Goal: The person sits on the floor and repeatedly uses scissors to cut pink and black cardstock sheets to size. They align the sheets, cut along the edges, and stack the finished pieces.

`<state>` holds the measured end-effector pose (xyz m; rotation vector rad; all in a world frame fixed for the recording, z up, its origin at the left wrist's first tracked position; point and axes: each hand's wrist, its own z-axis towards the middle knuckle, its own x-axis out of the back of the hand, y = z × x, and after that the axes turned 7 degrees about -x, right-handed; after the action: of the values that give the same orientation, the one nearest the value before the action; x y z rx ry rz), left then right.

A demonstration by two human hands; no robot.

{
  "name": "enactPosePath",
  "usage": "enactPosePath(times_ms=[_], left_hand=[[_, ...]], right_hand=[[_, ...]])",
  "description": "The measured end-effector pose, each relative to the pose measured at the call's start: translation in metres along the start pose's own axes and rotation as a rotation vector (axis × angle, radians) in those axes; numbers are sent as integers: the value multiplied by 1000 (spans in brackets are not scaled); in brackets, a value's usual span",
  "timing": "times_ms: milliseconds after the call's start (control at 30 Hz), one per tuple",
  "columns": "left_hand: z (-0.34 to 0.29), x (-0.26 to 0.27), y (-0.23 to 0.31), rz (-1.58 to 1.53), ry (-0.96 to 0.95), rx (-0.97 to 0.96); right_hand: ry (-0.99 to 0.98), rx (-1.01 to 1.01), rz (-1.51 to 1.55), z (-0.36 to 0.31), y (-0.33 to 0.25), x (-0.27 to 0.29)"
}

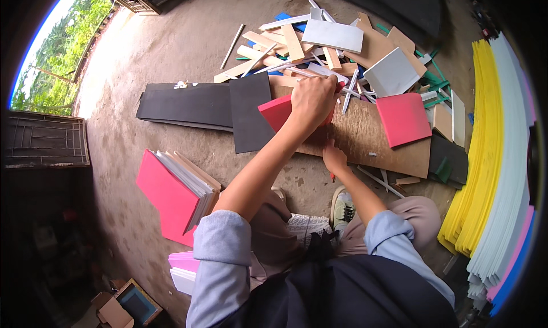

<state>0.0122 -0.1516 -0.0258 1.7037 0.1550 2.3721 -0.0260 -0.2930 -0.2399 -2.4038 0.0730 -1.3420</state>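
A red foam sheet (276,112) lies on a brown wooden board (382,137) in front of me. My left hand (314,98) is closed over the sheet's upper part; a small red bit shows beside its knuckles. Close to the sheet's lower right edge, my right hand (335,157) is closed around a slim tool with a red end (333,178). Its kind cannot be made out, as the fingers cover most of it. Another red foam sheet (403,120) rests flat on the board to the right.
Beyond the board lies a heap of beige and white foam offcuts (291,41). Black sheets (185,104) extend left. A stack of red, white and beige sheets (171,192) stands at my left. Tall yellow sheets (476,151) and pale blue sheets (510,157) line the right side.
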Motion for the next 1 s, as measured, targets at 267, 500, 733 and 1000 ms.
enactPosePath(times_ms=[267, 500, 733, 1000], left_hand=[[-2, 6, 0, -34, -8, 49], [-29, 51, -60, -265, 202, 80], [-79, 97, -101, -1121, 281, 355], [-132, 123, -108, -940, 244, 554]], right_hand=[[-150, 52, -126, -9, 34, 17], [-267, -49, 410, 6, 33, 183], [-205, 316, 528, -15, -19, 264], [-346, 382, 623, 6, -53, 236]])
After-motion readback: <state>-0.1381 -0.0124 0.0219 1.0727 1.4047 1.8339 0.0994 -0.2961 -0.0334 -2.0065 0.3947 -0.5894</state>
